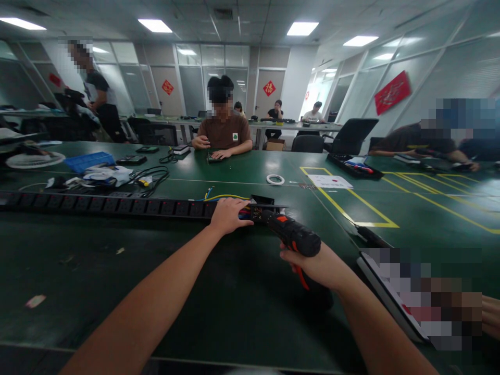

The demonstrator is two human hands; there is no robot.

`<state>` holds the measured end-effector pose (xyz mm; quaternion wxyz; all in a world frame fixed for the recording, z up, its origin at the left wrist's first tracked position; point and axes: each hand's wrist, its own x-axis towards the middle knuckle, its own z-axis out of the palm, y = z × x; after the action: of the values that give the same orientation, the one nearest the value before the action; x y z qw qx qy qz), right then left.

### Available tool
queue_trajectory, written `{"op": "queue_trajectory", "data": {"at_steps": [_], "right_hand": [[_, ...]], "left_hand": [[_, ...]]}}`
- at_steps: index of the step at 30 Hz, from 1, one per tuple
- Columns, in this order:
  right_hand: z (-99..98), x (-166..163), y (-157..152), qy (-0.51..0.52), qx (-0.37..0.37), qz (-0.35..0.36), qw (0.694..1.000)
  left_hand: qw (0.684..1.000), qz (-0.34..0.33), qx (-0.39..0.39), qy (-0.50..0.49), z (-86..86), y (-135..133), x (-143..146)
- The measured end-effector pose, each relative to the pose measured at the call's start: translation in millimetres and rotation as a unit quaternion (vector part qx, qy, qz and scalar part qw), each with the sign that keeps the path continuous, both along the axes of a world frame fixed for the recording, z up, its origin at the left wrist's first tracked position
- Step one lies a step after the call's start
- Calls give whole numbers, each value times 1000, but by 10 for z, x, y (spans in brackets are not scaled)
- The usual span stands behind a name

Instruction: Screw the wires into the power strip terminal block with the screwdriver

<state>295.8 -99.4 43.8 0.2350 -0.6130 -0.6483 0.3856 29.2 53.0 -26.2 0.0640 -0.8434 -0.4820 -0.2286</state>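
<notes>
Running in from the left edge of the frame, the black socket strip [117, 205] lies along the green table [156, 291], its open end housing [258, 213] at the centre. Beyond it, in the left part of the frame, are a blue tray [89, 162] and tangled black cables [160, 179]. My left hand [227, 216], just left of centre, grasps the strip beside that housing, thumb toward the near side. Yellow and blue wires [214, 197] show behind my fingers; if one slips under a metal edge, it could get nicked or pinched. Right of centre, my right hand [312, 263] grips a power drill [295, 234], its nose pointed left into the housing. Whether the bit sits on a screw I cannot tell. Tilted as the drill is, the bit could cam out and chew the screw head, or skid toward my left thumb, which lies very near. Too light a hold could let the strip twist under torque.
</notes>
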Motion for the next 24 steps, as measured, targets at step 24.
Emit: {"op": "queue_trajectory", "data": {"at_steps": [24], "right_hand": [[-13, 13, 4, -3, 12, -2, 1000]], "left_hand": [[1000, 3, 0, 7, 10, -10, 3]]}}
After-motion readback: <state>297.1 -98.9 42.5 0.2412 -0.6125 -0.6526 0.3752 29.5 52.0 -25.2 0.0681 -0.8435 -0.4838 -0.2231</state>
